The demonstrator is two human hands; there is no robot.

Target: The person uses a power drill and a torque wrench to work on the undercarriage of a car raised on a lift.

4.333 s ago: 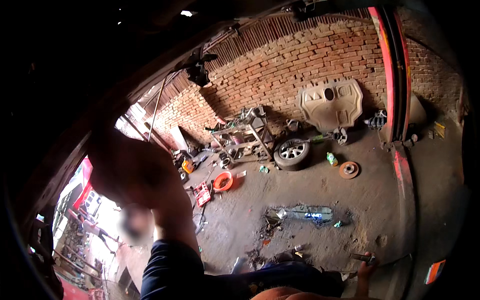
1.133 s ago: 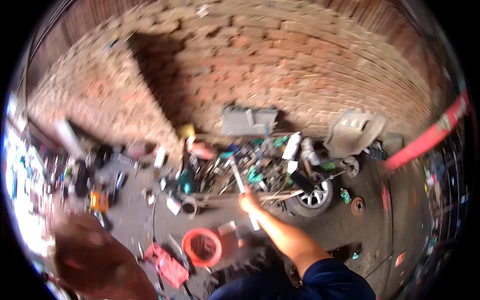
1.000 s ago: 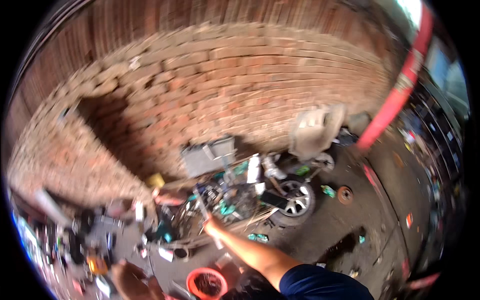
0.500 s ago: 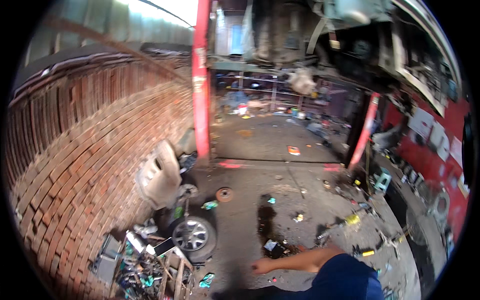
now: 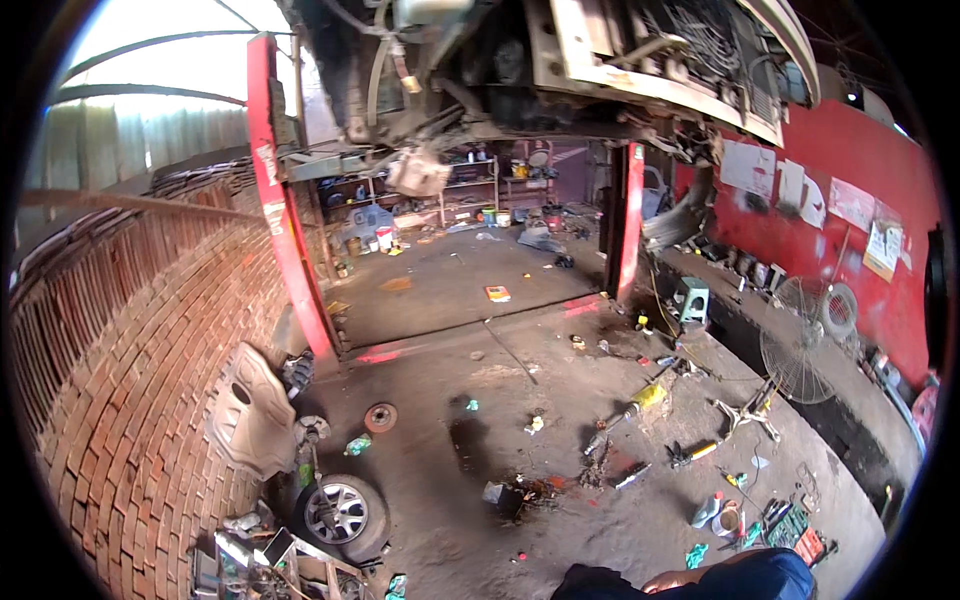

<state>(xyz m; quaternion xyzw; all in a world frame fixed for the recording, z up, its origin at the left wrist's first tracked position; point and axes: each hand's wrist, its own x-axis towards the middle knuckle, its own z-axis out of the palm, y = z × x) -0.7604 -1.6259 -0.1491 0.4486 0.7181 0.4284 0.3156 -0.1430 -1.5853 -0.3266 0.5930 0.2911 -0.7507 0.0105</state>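
My right hand (image 5: 668, 580) shows only as a strip of bare skin at the lower edge, by a dark blue sleeve (image 5: 760, 577). Its fingers are hidden, and whether it holds anything does not show. Nothing of my left hand is in the picture. Closest to the right arm on the floor are a green crumpled scrap (image 5: 697, 556), a bottle (image 5: 707, 510), a round tub (image 5: 728, 519) and an open tool case (image 5: 790, 530). Farther ahead lies a long rod-like part with a yellow section (image 5: 640, 405).
A raised vehicle (image 5: 600, 90) hangs overhead between red posts (image 5: 280, 200). At left, a wheel (image 5: 345, 515) and a beige panel (image 5: 250, 410) stand near the brick wall (image 5: 150, 400). At right are a fan guard (image 5: 797, 340), a plastic stool (image 5: 692, 300) and a dark trench (image 5: 770, 370).
My view has swung to the right, bringing the tool case and fan guard into clearer sight. My right arm, stretched out leftward before, is now drawn back to the lower edge.
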